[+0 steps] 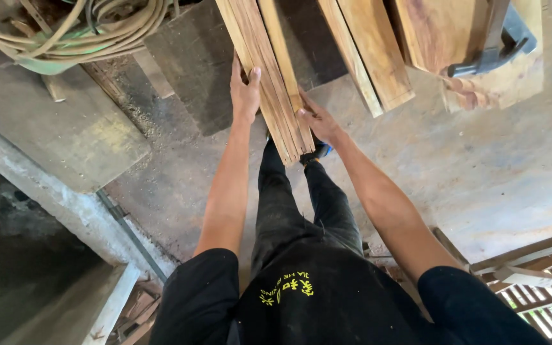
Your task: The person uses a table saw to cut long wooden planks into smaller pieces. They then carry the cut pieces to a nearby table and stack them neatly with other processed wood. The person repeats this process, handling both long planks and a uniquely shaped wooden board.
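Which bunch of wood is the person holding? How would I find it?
Look along the top, where wooden boards hang over the concrete floor. The bundle of thin strips is left of those boards. It alone has the left hand and right hand gripping its sides.

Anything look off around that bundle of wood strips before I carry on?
Nothing looks damaged or spilled. The left hand and right hand clasp the bundle of wood strips from either side; its lower ends are not flush, some strips reaching further down than others. Sawdust lies scattered on the concrete floor by the dark board.
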